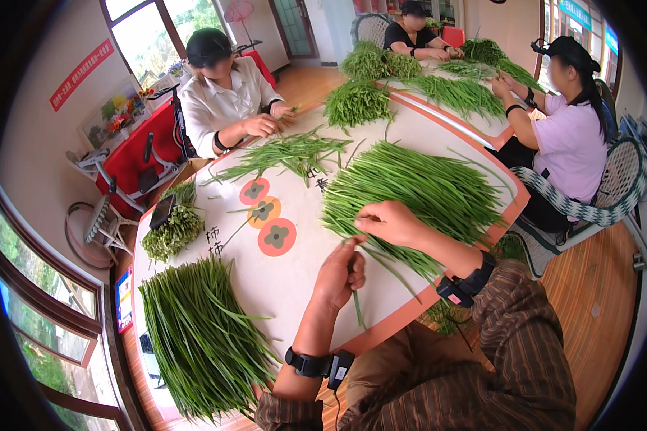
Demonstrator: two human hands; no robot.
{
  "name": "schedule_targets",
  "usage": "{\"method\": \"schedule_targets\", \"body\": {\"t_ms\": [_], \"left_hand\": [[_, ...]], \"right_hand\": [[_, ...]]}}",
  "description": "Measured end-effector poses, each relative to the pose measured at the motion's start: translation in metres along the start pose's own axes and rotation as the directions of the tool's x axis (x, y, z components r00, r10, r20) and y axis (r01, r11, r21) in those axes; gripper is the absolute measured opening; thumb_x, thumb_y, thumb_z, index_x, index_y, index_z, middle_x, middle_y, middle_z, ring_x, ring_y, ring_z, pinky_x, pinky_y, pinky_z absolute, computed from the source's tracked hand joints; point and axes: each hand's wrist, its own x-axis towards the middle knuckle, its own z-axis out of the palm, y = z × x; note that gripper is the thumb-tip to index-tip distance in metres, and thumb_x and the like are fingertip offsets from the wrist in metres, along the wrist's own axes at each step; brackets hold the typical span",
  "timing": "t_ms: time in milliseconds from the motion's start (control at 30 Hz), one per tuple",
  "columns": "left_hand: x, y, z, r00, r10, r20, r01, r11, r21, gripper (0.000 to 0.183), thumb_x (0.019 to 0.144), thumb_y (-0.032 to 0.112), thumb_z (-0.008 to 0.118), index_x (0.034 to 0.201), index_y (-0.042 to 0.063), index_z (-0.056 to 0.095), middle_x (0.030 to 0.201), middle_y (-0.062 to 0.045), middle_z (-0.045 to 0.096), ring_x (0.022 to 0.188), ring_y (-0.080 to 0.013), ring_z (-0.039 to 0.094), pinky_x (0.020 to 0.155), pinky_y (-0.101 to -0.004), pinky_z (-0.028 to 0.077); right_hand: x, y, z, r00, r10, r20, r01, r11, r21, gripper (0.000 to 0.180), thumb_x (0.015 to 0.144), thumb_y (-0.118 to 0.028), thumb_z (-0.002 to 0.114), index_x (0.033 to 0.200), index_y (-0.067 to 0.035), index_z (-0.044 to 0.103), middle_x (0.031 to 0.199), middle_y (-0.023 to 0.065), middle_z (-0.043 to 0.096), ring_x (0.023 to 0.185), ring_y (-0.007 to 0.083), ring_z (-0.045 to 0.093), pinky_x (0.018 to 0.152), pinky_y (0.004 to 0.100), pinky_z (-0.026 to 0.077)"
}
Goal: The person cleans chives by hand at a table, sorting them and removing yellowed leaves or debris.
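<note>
My left hand (341,273) is closed around a green stalk (358,311), probably a garlic chive, whose lower end hangs below the fist. Just above it to the right, my right hand (392,225) has its thumb and fingertips pinched together; whether anything is between them is too small to tell. Beneath and behind the right hand spreads a large heap of green stalks (415,186) on the white table (302,285). A thick, longer-leaved pile (199,334) lies to the left of my left forearm.
A bundle of budded stalks (173,234) with a black phone-like object (163,210) on top lies at the left. Across the table, a person in a white shirt (232,97) handles loose stalks (288,153). Two other people sit at a second table (496,126). A woven chair (587,204) stands right.
</note>
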Motion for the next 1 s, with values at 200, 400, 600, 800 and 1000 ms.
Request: {"method": "schedule_targets", "body": {"t_ms": [200,400,600,800,1000], "left_hand": [[0.009,0.007,-0.03,0.947,0.13,-0.295,-0.151,0.987,-0.05,0.025,0.092,0.023,0.038,0.11,0.008,0.045,0.056,0.003,0.029,0.043,-0.0065,0.019,0.039,-0.0208,0.018],[0.009,0.01,-0.035,0.966,0.056,-0.253,-0.093,0.986,-0.138,0.027,0.091,0.024,0.04,0.112,0.009,0.044,0.053,0.004,0.024,0.042,-0.0063,0.018,0.037,-0.0207,0.016],[0.011,0.006,-0.031,0.987,0.071,-0.142,-0.097,0.977,-0.189,0.028,0.089,0.026,0.046,0.111,0.009,0.046,0.051,0.006,0.022,0.04,-0.0053,0.017,0.037,-0.0206,0.016],[0.012,0.001,-0.033,0.98,0.072,-0.186,-0.083,0.995,-0.049,0.025,0.089,0.026,0.047,0.105,0.007,0.051,0.051,0.007,0.023,0.04,-0.0045,0.018,0.037,-0.0205,0.016],[0.006,0.009,-0.035,0.961,0.148,-0.233,-0.176,0.979,-0.104,0.033,0.089,0.027,0.047,0.11,0.002,0.047,0.054,0.007,0.025,0.042,-0.0042,0.02,0.039,-0.02,0.018]], "right_hand": [[0.033,0.007,0.009,0.991,-0.132,-0.009,0.096,0.763,-0.639,0.013,0.071,-0.017,0.056,0.074,-0.006,0.062,0.089,0.0137,0.058,0.09,0.0319,0.05,0.075,0.0403,0.044],[0.052,0.02,0.012,0.991,-0.125,0.044,0.111,0.6,-0.792,0.013,0.073,-0.016,0.057,0.075,-0.005,0.064,0.083,0.0113,0.061,0.086,0.0277,0.055,0.072,0.0354,0.045],[0.023,0.023,0.001,0.995,0.078,-0.064,-0.077,0.997,0.006,0.019,0.08,-0.018,0.058,0.079,0.001,0.06,0.071,0.0064,0.061,0.06,0.0113,0.056,0.056,0.0246,0.044],[-0.006,-0.009,0.037,0.994,-0.01,0.109,-0.008,0.986,0.165,0.019,0.081,-0.016,0.057,0.088,0.001,0.058,0.072,0.0058,0.062,0.061,0.0092,0.056,0.056,0.0246,0.044],[-0.015,-0.008,0.009,0.942,0.119,0.314,-0.153,0.984,0.088,0.019,0.083,-0.016,0.057,0.088,0.002,0.059,0.073,0.0051,0.062,0.064,0.0071,0.055,0.058,0.0227,0.044]]}}
